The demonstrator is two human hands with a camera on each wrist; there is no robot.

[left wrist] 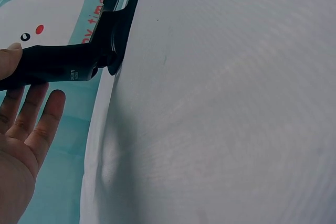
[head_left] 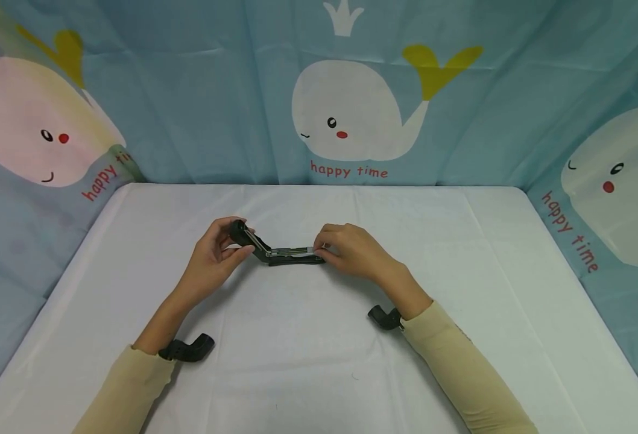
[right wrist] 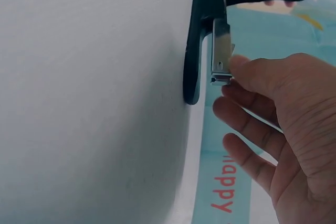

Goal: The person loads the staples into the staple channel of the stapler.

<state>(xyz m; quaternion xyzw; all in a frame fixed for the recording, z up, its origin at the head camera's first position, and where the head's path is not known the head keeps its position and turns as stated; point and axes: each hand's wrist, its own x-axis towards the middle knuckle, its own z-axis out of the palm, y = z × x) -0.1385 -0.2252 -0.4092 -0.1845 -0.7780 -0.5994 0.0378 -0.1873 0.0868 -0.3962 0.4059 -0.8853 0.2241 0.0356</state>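
Observation:
A black stapler (head_left: 295, 261) stands on the white table with its top arm swung up and back to the left. My left hand (head_left: 208, 260) grips that raised top arm (left wrist: 58, 64), thumb on one side and fingers on the other. The metal staple magazine (right wrist: 221, 51) lies above the base, a little apart from it at the front end. At this front end my right hand (head_left: 358, 250) pinches the magazine with thumb and forefinger, the other fingers loosely bent. Whether staples are inside cannot be made out.
A white cloth covers the table (head_left: 297, 361). Blue curtains (head_left: 210, 120) with printed whales hang behind and on both sides. Black wrist-worn devices (head_left: 191, 348) stick out from both beige sleeves (head_left: 460, 367).

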